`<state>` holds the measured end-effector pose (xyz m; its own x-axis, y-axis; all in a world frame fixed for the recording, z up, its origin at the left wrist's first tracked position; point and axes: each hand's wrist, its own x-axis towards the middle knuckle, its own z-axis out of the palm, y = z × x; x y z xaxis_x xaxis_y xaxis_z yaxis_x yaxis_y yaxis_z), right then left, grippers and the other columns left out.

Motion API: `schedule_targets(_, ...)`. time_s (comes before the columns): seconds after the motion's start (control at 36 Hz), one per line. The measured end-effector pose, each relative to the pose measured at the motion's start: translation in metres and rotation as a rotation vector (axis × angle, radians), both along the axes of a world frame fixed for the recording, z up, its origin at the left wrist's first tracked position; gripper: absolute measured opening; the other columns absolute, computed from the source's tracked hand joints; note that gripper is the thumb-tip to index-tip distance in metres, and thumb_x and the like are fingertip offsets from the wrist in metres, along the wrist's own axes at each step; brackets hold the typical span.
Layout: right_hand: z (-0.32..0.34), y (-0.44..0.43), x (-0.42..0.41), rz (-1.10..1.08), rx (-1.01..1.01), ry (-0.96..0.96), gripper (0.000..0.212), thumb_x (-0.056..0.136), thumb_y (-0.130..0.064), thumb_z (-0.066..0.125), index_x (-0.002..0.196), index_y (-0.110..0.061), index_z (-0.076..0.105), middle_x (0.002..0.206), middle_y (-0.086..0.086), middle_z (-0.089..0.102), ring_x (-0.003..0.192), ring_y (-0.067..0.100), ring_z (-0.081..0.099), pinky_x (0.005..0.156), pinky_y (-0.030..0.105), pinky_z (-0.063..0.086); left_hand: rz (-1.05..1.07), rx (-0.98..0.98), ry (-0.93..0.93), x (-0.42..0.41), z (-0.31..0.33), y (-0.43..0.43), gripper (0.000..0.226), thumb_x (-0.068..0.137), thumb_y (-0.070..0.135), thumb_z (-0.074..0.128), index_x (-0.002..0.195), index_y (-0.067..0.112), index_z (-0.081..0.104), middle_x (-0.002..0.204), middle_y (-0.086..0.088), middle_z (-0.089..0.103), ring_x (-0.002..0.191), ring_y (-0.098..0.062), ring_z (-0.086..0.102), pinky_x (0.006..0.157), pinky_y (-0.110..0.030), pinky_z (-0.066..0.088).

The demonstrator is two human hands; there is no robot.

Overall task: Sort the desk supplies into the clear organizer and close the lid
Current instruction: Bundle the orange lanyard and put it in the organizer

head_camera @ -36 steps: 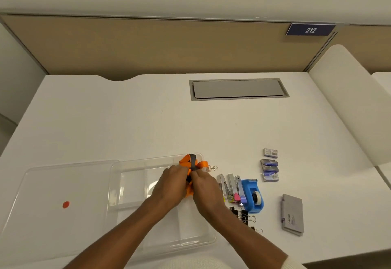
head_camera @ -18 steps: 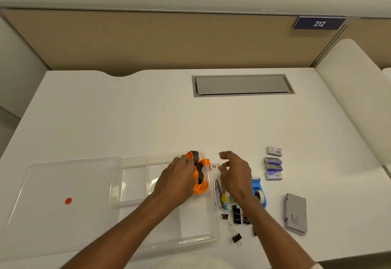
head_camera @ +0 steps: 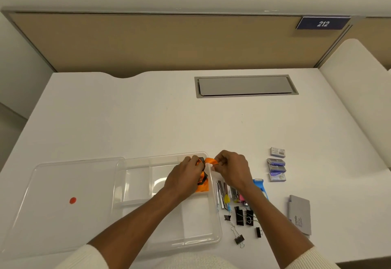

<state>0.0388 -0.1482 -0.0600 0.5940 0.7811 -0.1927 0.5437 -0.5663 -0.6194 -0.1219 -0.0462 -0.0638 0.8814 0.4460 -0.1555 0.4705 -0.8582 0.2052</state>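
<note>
The clear organizer (head_camera: 213,222) lies open at the front of the white desk, its clear lid (head_camera: 63,205) with a red dot flat to its left. An orange lanyard with a dark strap (head_camera: 204,185) hangs bunched over the organizer's far right corner. My left hand (head_camera: 186,175) presses on it inside the tray. My right hand (head_camera: 230,168) pinches the lanyard's end just outside the right wall. Right of the organizer lie staplers (head_camera: 222,193), a blue tape dispenser (head_camera: 260,185), black binder clips (head_camera: 243,218), staple boxes (head_camera: 277,164) and a grey pad (head_camera: 299,213).
A grey cable hatch (head_camera: 245,85) is set into the desk at the back. A tan partition (head_camera: 169,42) with a "212" plate closes the far side. A white chair back (head_camera: 357,91) stands at the right edge.
My right hand, which had let go and lifted away half a second ago, has come back to the lanyard's end. My left hand stayed on the lanyard, now lower in the tray.
</note>
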Motion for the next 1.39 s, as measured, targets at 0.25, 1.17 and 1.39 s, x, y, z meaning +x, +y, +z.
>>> schedule_targets(0.25, 0.026, 0.004, -0.038, -0.121, 0.089, 0.092, 0.015, 0.084, -0.015, 0.074, 0.094, -0.025, 0.071, 0.067, -0.008, 0.072, 0.062, 0.005, 0.070, 0.069, 0.033, 0.059, 0.135, -0.238, -0.070, -0.002, 0.016, 0.002, 0.011, 0.090, 0.024, 0.066, 0.100, 0.020, 0.066, 0.100, 0.000, 0.064, 0.093, -0.022, 0.061, 0.075, -0.031, 0.049)
schedule_targets(1.17, 0.005, -0.022, -0.064, 0.271, -0.031, -0.259, 0.016, 0.089, -0.015, 0.072, 0.099, -0.025, 0.079, 0.092, -0.006, 0.076, 0.087, 0.015, 0.053, 0.064, 0.032, 0.050, -0.083, -0.008, 0.169, -0.008, 0.019, 0.002, 0.030, 0.092, 0.023, 0.068, 0.119, 0.016, 0.056, 0.121, -0.005, 0.059, 0.109, -0.024, 0.056, 0.076, -0.034, 0.048)
schedule_targets(1.39, 0.027, -0.083, -0.022, -0.197, 0.039, -0.132, 0.018, 0.088, -0.017, 0.069, 0.103, -0.025, 0.076, 0.096, -0.010, 0.073, 0.083, 0.008, 0.065, 0.076, 0.032, 0.057, -0.138, 0.199, 0.155, 0.002, 0.056, -0.014, 0.032, 0.056, 0.023, 0.091, 0.068, 0.020, 0.062, 0.066, 0.003, 0.064, 0.055, -0.024, 0.063, 0.047, -0.028, 0.026)
